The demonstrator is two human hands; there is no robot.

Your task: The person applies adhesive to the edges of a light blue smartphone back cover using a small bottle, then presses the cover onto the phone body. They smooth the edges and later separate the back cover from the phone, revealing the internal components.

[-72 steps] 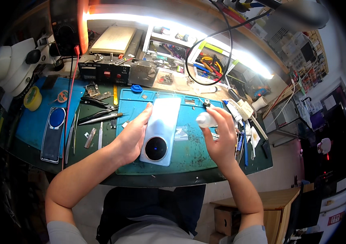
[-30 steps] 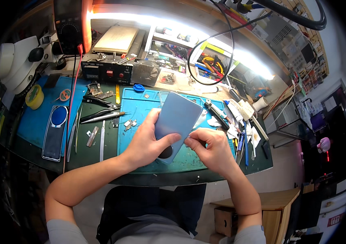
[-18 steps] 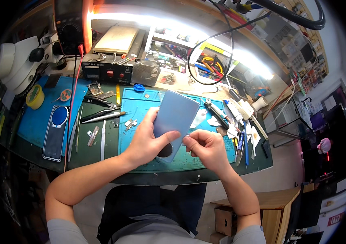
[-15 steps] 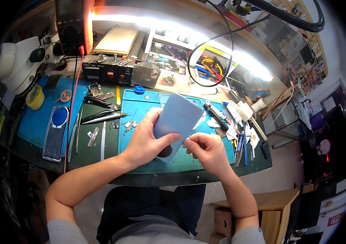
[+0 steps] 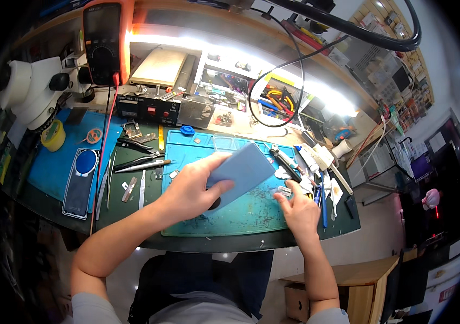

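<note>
My left hand [image 5: 195, 186] is closed around a light-blue smartphone [image 5: 246, 170], thumb across its smooth back. The phone is tilted above the blue work mat [image 5: 241, 218], and a dark round part [image 5: 215, 204] shows near my thumb. To its right, my right hand [image 5: 301, 210] is over the mat, thumb and forefinger apart. A small silvery piece [image 5: 284, 190] shows between those fingertips; it seems to lie on the mat, though its contact with them is unclear. Past the phone sits a clear shallow tray [image 5: 224, 142].
Left, a second phone [image 5: 79, 186] with a blue disc lies beside pliers [image 5: 138, 163] and tweezers. Pens, a tube and paper scraps [image 5: 335, 191] crowd the right side. A multimeter [image 5: 103, 46], microscope [image 5: 35, 92] and black control box [image 5: 149, 109] stand behind.
My right hand has moved right, away from the phone's edge, and its pinch has opened. The phone in my left hand has tipped rightward. The whole view has shifted slightly.
</note>
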